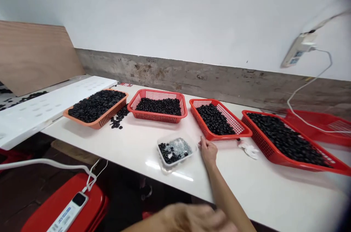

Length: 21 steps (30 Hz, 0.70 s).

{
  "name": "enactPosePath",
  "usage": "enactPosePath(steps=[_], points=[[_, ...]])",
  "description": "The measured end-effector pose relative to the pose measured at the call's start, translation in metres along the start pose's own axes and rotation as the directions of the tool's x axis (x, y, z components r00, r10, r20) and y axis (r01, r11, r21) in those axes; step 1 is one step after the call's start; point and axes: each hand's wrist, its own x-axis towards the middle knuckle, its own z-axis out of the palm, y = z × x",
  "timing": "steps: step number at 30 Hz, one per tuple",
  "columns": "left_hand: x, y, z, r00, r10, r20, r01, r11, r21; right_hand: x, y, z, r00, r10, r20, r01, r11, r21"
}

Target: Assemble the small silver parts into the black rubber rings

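Observation:
My right hand (208, 149) rests on the white table with its fingers curled, beside the right edge of a clear plastic tub (167, 164). Whether anything is in those fingers, or whether they touch the tub, I cannot make out. Inside the tub, black ring-like pieces (171, 157) lie on the left and small shiny silvery bits (179, 147) on the right. Low in the view, in front of the table's near edge, my left hand (196, 219) is smeared by motion; its finger position is unclear.
Behind the tub stand an orange basket (109, 116) and red baskets (157, 117), (210, 135), (264, 148), heaped with black pieces. Loose black pieces (116, 120) lie between two baskets. A crumpled tissue (249, 150), a charging cable (297, 93) and a red stool with a power strip (68, 212) are nearby.

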Motion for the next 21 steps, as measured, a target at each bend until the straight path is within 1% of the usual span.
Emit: enactPosePath(steps=[1,2,3,4,5,6,7,8,9,11,13,14,15,21], points=[[-0.006,-0.022,0.003,0.996,-0.046,-0.078,0.047,0.999,0.005,0.0,0.0,0.0,1.0,0.005,0.006,-0.005,1.0,0.002],[-0.015,-0.045,0.005,0.982,-0.105,-0.157,0.108,0.994,0.008,0.001,0.0,0.001,1.0,0.012,0.012,-0.012,1.0,0.005],[-0.024,-0.067,0.006,0.939,-0.205,-0.277,0.214,0.977,0.006,0.001,0.001,0.001,1.0,0.019,0.017,-0.019,1.0,0.009],[-0.034,-0.087,0.005,0.87,-0.329,-0.367,0.351,0.936,-0.006,0.001,0.001,0.001,0.999,0.026,0.022,-0.026,1.0,0.015],[-0.043,-0.107,0.005,0.815,-0.409,-0.41,0.441,0.897,-0.017,0.002,0.001,0.001,0.999,0.033,0.026,-0.034,0.999,0.021],[-0.052,-0.123,0.006,0.741,-0.498,-0.45,0.543,0.839,-0.035,0.002,0.001,0.001,0.999,0.04,0.028,-0.041,0.999,0.028],[-0.06,-0.137,0.008,0.642,-0.61,-0.465,0.665,0.744,-0.057,0.002,0.001,0.001,0.998,0.046,0.03,-0.047,0.998,0.035],[-0.066,-0.149,0.012,0.573,-0.694,-0.436,0.751,0.657,-0.059,0.002,0.001,0.001,0.998,0.051,0.033,-0.053,0.998,0.041],[-0.071,-0.157,0.018,0.524,-0.762,-0.38,0.811,0.583,-0.05,0.002,0.001,0.001,0.998,0.056,0.036,-0.058,0.997,0.046],[-0.077,-0.166,0.032,0.431,-0.859,-0.276,0.889,0.457,-0.036,0.001,0.002,0.001,0.997,0.066,0.047,-0.068,0.996,0.055],[-0.081,-0.169,0.045,0.363,-0.91,-0.199,0.926,0.376,-0.031,0.0,0.002,0.0,0.995,0.077,0.06,-0.081,0.995,0.064],[-0.082,-0.17,0.05,0.349,-0.92,-0.179,0.933,0.36,-0.031,0.0,0.001,0.0,0.994,0.085,0.065,-0.09,0.994,0.069],[-0.083,-0.17,0.052,0.344,-0.924,-0.165,0.935,0.354,-0.031,-0.001,0.001,-0.001,0.993,0.095,0.068,-0.1,0.992,0.073],[-0.085,-0.172,0.048,0.363,-0.922,-0.137,0.929,0.37,-0.025,-0.003,-0.005,-0.005,0.984,0.151,0.1,-0.159,0.984,0.08]])
